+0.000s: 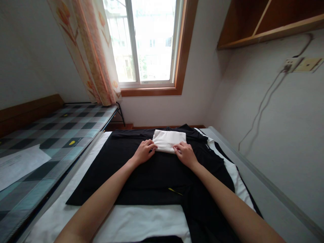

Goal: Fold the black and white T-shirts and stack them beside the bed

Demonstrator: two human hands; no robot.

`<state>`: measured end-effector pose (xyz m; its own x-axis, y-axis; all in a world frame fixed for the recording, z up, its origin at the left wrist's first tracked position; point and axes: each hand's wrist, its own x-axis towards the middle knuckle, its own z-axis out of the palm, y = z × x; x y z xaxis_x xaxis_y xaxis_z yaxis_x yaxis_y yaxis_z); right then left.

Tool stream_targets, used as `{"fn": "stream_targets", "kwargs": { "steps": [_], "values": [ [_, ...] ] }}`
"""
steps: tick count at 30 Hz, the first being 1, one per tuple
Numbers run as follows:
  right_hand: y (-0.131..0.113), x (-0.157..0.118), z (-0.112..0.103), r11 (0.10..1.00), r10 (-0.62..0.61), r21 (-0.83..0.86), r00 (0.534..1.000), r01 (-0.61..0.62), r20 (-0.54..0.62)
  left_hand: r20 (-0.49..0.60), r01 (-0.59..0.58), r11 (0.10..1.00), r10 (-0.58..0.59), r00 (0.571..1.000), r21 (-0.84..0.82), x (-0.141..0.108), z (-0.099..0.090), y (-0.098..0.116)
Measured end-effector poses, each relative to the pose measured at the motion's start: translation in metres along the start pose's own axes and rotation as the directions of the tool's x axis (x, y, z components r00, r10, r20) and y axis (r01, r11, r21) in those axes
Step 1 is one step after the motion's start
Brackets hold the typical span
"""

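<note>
A small white cloth (169,140), folded into a rectangle, lies on a spread-out black garment (152,175). My left hand (145,151) pinches the cloth's near left corner between thumb and fingers. At the near right corner, my right hand (185,153) grips the edge in the same way. The black garment lies flat, with some wrinkles at its far right and a small yellow mark near its front. White fabric (146,219) shows underneath it, toward me.
To the left stands a bed with a checked mattress (76,121) and a sheet of paper (22,165). A curtain (93,50) hangs beside the window (152,44). On the right wall are a wooden shelf (273,33), a socket (293,64) and a dangling cord (260,104).
</note>
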<state>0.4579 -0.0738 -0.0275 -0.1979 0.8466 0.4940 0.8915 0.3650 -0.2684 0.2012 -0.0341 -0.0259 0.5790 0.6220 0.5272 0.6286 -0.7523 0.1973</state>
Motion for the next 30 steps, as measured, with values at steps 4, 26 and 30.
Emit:
{"fn": "stream_targets", "kwargs": {
  "steps": [4, 26, 30],
  "values": [
    [0.0035, 0.0003, 0.0017, 0.999, 0.011, 0.044, 0.999, -0.013, 0.038, -0.004, 0.005, 0.999, -0.005, 1.0, -0.039, 0.0001, 0.0009, -0.0007],
    [0.0034, -0.0001, 0.0005, 0.993, 0.03, 0.108, 0.998, -0.036, 0.053, -0.001, 0.013, 0.996, -0.014, 1.0, -0.093, 0.0005, -0.0021, 0.0016],
    [0.0026, -0.0001, 0.0, 0.995, 0.027, 0.096, 0.999, -0.031, 0.047, -0.006, 0.02, 0.994, -0.02, 1.0, -0.109, 0.0005, -0.0025, 0.0041]
  ]
}}
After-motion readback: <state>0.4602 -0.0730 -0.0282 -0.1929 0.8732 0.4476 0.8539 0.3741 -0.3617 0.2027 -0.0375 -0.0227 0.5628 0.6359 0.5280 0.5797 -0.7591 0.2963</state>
